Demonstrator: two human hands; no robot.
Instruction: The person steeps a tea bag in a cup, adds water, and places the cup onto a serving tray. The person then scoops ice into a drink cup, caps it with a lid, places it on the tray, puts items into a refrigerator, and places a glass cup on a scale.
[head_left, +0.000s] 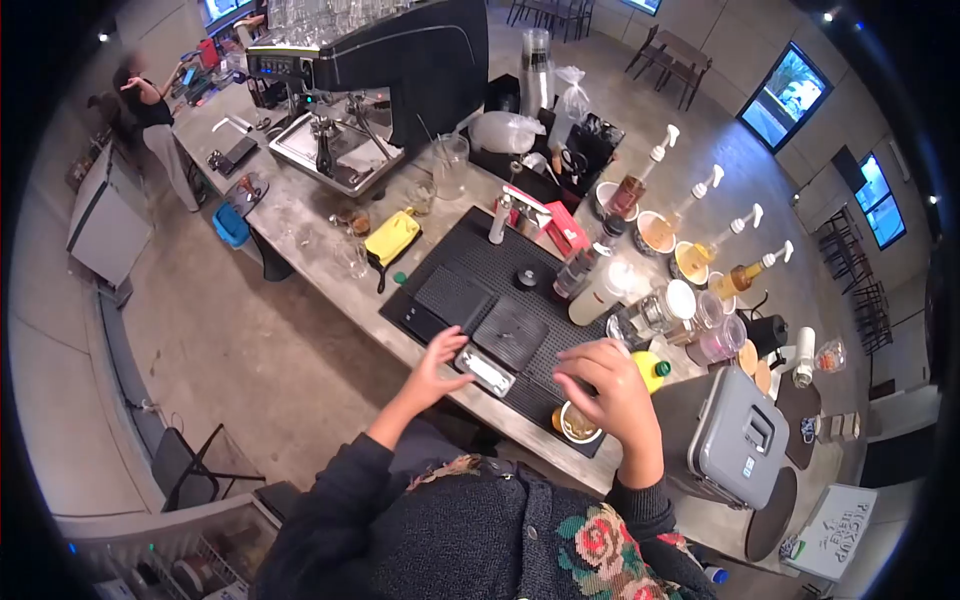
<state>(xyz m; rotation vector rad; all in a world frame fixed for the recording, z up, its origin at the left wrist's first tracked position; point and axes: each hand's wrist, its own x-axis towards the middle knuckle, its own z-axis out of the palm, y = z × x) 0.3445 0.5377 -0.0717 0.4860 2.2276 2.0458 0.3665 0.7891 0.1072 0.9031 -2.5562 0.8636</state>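
My left hand [434, 372] is at the near edge of the black bar mat [460, 243], thumb and fingers spread around the left end of a scale's silver front panel [486, 371]. I cannot tell whether the fingertips touch it. Behind that panel is the scale's dark square platform [511, 334]. A second black scale [450, 296] sits to its left. My right hand [612, 388] is raised over the mat's right part, fingers bent, thumb apart, nothing visible in it. Below it stands a cup of amber drink [576, 424], beside a yellow bottle with a green cap [650, 370].
An espresso machine [430, 80] and a yellow cloth [392, 237] are to the left. Pump bottles [630, 190], jars [668, 308] and a white bottle [598, 296] line the back right. A grey case [740, 435] stands right. Another person [160, 125] is far left.
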